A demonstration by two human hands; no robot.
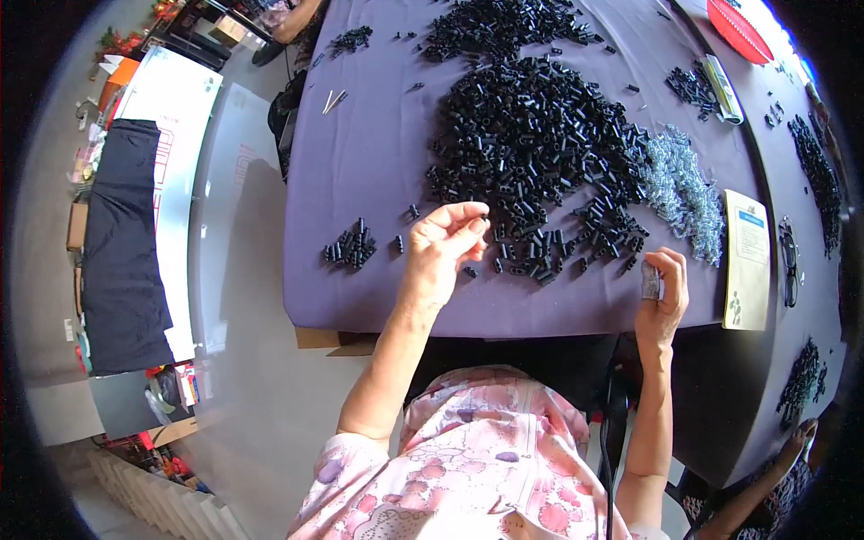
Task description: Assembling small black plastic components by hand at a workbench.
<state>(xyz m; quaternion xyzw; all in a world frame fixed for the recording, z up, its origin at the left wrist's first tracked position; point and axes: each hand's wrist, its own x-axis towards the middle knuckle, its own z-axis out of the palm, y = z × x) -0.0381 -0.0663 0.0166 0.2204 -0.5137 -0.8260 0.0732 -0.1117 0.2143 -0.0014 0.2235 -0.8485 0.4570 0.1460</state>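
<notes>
My left hand [447, 241] is raised over the near edge of the big pile, thumb and forefinger pinched on a small black piece [486, 214] that shows only as a dark tip. Curled fingers close my right hand [666, 295] at the near right of the cloth. A greyish wrap or piece [650, 281] shows at its thumb side; whatever the fingertips hold is hidden. Short black tubular parts [540, 135] lie heaped in front of both hands. Beside them, to the right, spreads a heap of small shiny clear or silvery pieces [681, 184].
A small cluster of black parts [351, 245] lies left of my left hand. At the right are a yellowish printed card [747, 261], eyeglasses [789, 261] and a red basket [740, 31]. Another person's hand [799, 441] is at the lower right, another person's arm [295, 20] at the top.
</notes>
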